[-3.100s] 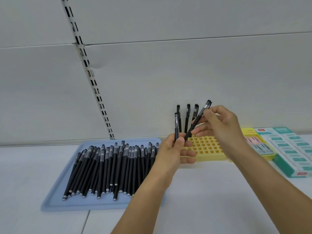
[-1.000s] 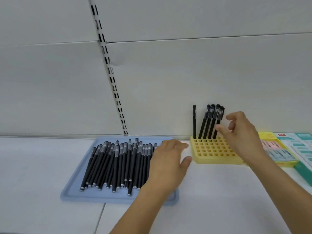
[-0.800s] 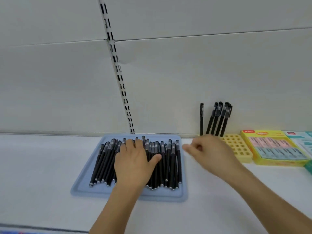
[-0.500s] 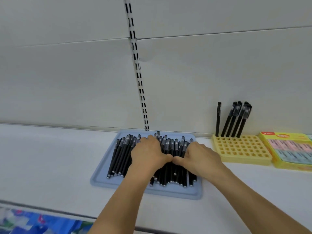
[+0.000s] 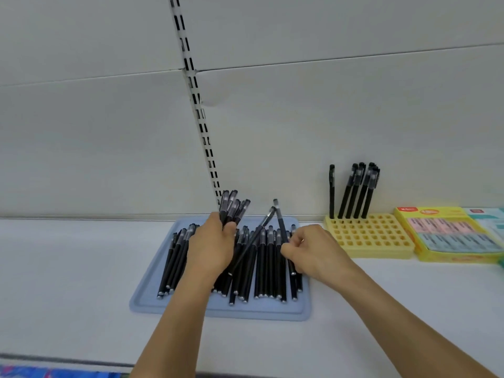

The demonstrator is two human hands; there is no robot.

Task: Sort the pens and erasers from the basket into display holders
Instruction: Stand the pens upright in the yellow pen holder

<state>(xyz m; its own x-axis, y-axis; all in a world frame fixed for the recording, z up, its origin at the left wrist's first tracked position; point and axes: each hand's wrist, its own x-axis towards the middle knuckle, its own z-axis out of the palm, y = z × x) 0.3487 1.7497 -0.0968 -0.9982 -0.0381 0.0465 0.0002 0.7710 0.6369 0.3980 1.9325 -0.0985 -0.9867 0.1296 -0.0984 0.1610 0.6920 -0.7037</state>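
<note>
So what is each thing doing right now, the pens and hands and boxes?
Left hand: grips a bunch of pens, lifted off the tray.
Right hand: pinches one pen, tilted up.
Blue tray: flat, holds many pens lying down.
Yellow pen holder: five pens standing in the back row, other holes empty.
Yellow eraser box: open, full of erasers.

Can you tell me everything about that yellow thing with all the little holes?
The yellow pen holder is a flat, blocky tray that looks like plastic, with a grid of small square holes on top. It sits on the white shelf against the wall, between the blue tray and the yellow eraser box. Black pens stand in its back row, one upright, the others leaning right. Neither hand touches it.
</note>
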